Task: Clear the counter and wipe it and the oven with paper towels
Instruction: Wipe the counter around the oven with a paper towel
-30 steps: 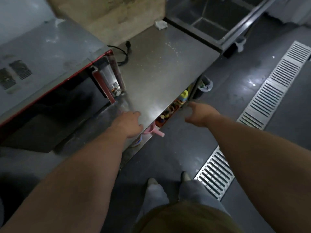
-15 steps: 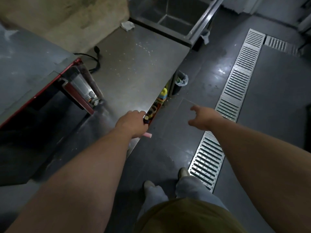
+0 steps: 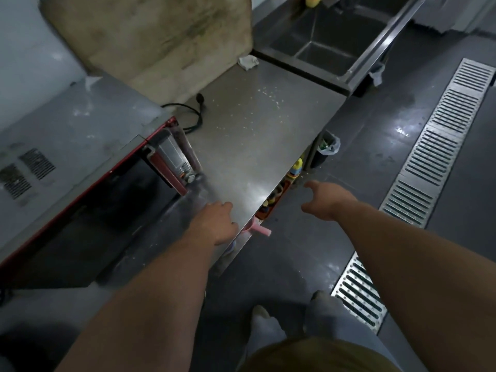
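table: the dull steel table [image 3: 249, 146] runs lengthwise from about 7 o'clock up to 1 o'clock, its bare top speckled with pale crumbs [image 3: 257, 108] toward the far half.
paper towel: a crumpled white paper towel [image 3: 248, 62] lies at the table's far corner, near 12 o'clock, beside the steel sink basin [image 3: 324, 49].
oven: the grey oven with red trim [image 3: 80, 146] sits on the table at 9 o'clock, its dark glass door [image 3: 88, 232] dropped open toward the near edge.
left hand: the left hand [image 3: 214, 224] rests knuckles-up on the table's near front edge, fingers loosely curled, apparently holding nothing; whether the tips press the steel i cannot tell.
right hand: the right hand [image 3: 326, 201] hangs over the dark floor [image 3: 362, 157] off the table's edge, fingers loosely bent, forefinger reaching toward 11 o'clock, holding nothing.
key relation: the towel lies well ahead of both hands, along the table's long axis toward 12 o'clock; the two look about equally far from it, so either would need a long forward reach.
below: coloured bottles [image 3: 295, 167] and a pink handle [image 3: 261, 230] show on the shelf under the table.
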Tool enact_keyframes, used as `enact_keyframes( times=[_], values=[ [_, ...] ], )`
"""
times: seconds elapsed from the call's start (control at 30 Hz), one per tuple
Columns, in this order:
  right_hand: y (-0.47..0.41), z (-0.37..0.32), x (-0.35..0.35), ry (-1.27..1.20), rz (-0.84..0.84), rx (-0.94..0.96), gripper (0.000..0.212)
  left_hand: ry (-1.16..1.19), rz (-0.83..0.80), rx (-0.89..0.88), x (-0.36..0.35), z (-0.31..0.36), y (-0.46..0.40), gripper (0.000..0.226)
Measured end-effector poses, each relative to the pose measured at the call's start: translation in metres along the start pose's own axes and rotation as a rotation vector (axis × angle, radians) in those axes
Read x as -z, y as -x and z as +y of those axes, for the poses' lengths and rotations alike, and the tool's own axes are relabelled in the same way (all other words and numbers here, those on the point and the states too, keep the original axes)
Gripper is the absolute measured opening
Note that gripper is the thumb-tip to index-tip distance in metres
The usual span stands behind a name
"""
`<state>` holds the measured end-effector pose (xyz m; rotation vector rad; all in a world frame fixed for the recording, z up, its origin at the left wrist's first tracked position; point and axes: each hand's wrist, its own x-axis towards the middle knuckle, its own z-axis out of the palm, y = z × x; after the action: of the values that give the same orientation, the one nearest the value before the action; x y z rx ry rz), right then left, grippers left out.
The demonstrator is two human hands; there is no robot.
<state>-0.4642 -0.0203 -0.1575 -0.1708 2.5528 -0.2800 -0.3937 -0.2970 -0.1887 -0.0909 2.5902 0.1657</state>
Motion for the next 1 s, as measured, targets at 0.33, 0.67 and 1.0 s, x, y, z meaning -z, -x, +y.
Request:
enact_keyframes(
  times=[0.33,0.67,1.0],
  values=[
    [-0.078,0.051,0.05,0.0,-0.016,0.019,0.064,-0.009,0.014,0.024,0.037,0.055,-0.077,0.056],
    [-0.221,0.129,0.153,0.064,-0.115,0.167,0.061,0.084,0.066,0.166,0.108,0.162,-0.182,0.059],
    [-0.304,0.12,0.213,0.095,-0.117,0.262,0.069,0.18,0.129,0.272,0.159,0.197,-0.248,0.056]
  ],
)
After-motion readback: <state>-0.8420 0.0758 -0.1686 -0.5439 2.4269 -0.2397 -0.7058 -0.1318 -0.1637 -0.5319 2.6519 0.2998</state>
